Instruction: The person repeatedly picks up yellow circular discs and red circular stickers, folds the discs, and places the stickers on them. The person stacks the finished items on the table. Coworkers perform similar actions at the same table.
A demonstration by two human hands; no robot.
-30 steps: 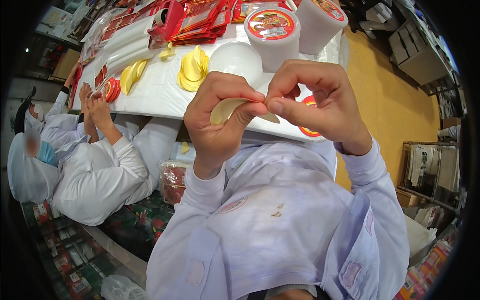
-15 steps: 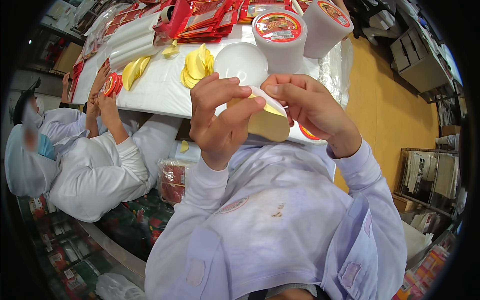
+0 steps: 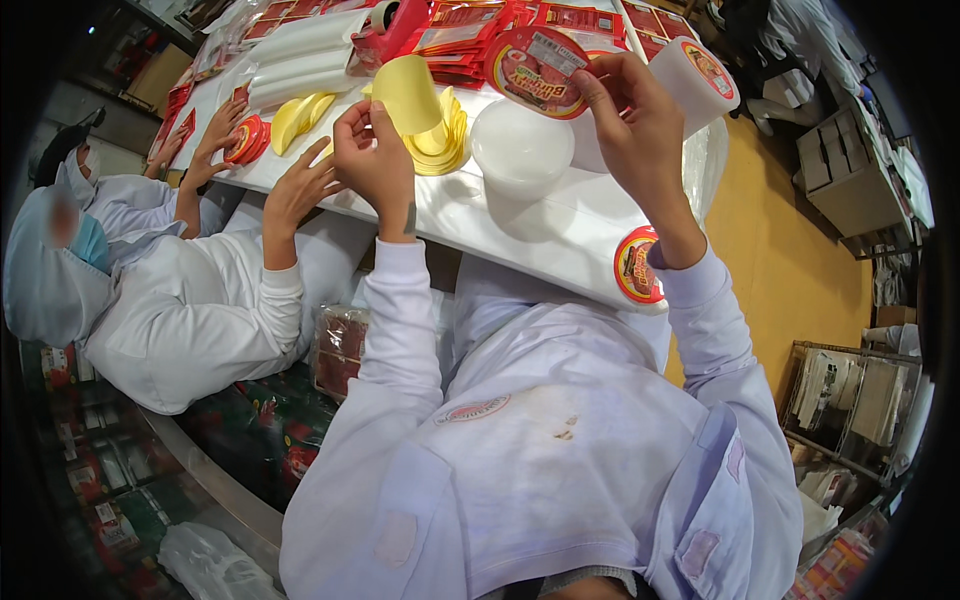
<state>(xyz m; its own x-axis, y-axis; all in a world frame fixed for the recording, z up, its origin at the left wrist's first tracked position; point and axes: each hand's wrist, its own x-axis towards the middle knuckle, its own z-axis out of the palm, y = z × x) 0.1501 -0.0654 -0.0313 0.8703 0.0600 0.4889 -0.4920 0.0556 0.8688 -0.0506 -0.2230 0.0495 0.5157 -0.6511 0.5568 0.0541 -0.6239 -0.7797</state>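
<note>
A label (image 3: 638, 265) lies at the desk's (image 3: 580, 242) near right corner, a tub (image 3: 682, 95) by its right edge. Packets (image 3: 455, 42) pile up toward the far edge, with rolls (image 3: 305, 82) to their left.

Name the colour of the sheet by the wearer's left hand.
The sheet is yellow, clearest in the head view.

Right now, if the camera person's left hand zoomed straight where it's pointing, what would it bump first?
The left hand would probably meet the curled yellow sheet right beside it, unless it already holds it. Past that, maybe the red dispenser; depth is unclear.
</note>
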